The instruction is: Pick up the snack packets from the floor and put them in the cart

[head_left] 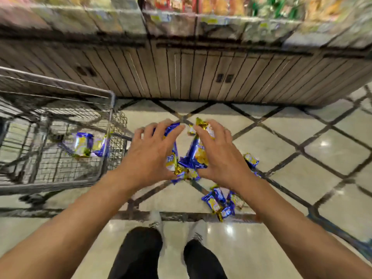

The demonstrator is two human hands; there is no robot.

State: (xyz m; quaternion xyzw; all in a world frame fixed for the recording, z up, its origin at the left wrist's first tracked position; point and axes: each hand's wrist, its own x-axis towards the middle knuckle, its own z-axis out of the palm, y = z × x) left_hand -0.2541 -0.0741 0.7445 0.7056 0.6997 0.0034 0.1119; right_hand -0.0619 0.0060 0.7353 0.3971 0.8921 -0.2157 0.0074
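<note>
Both arms reach out. The left hand [150,153] and right hand [220,156] face each other, fingers [209,127] curled round packets.

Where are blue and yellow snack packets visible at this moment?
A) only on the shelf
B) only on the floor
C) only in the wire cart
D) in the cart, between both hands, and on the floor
D: two blue and yellow snack packets lie in the grey wire cart, a bunch of packets sits between the left hand and right hand, and a small pile lies on the tiled floor.

We see our left hand [153,150] and right hand [219,152] bare, with no rings or watch; our forearms [80,228] carry no sleeves; black trousers [138,256] cover our legs; pale grey shoes [156,221] show below.
</note>
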